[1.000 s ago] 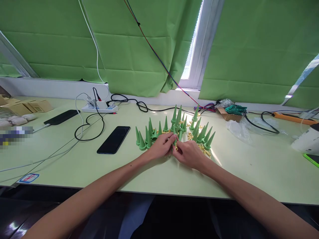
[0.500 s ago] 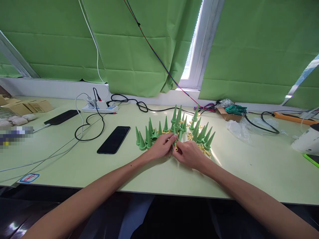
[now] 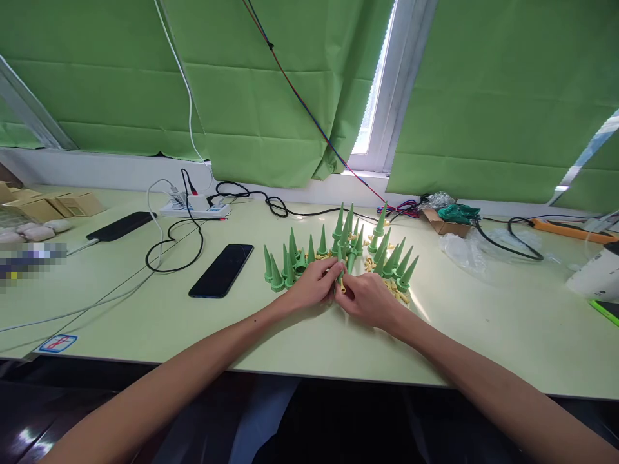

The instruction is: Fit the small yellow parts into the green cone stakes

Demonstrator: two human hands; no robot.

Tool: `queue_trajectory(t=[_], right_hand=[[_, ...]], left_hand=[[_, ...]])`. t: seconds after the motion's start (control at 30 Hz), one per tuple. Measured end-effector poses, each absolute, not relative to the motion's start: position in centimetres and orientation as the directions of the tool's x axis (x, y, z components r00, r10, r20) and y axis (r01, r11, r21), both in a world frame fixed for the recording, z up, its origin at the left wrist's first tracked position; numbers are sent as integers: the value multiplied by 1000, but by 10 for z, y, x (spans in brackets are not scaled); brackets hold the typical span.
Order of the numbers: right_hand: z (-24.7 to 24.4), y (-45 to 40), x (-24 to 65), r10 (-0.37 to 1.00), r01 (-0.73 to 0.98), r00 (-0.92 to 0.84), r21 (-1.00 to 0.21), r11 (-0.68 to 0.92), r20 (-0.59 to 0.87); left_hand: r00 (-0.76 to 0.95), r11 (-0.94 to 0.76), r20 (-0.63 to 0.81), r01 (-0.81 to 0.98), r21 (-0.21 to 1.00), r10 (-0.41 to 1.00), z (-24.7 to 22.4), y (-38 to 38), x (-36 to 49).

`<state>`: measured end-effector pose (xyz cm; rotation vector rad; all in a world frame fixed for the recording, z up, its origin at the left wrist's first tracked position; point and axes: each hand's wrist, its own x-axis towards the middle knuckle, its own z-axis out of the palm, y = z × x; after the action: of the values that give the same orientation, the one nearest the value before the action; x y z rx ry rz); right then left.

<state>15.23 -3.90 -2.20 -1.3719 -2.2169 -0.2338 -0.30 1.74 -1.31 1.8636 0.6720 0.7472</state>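
Note:
My left hand (image 3: pixel 316 281) is closed on a green cone (image 3: pixel 340 256), whose tip points up between the fingers. Against it, my right hand (image 3: pixel 367 296) pinches a small yellow piece (image 3: pixel 343 286) by the cone's lower part. The fingertips of both hands meet there and hide the cone's base. Several more green cones stand upright on the table behind and beside my hands, among them one at the left (image 3: pixel 276 277) and one at the right (image 3: pixel 407 274). Loose small yellow pieces (image 3: pixel 397 293) lie between the cones at the right.
A black phone (image 3: pixel 221 270) lies left of my hands. Behind it are a white power strip (image 3: pixel 194 207) and black cables. Cardboard boxes (image 3: pixel 80 204) sit at the far left. At the back right, a small open box (image 3: pixel 447 224) stands by clear plastic bags (image 3: pixel 463 252).

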Motion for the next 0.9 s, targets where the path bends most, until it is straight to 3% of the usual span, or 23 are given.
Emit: queue_trajectory(t=[0.57, 0.9], right_hand=[[-22, -39, 153, 789, 867, -348, -145, 476, 506], [-18, -41, 151, 812, 842, -310, -255, 476, 495]], left_hand=[[659, -363, 191, 133, 922, 727, -12, 17, -3], [636, -377, 215, 129, 917, 741, -12, 16, -2]])
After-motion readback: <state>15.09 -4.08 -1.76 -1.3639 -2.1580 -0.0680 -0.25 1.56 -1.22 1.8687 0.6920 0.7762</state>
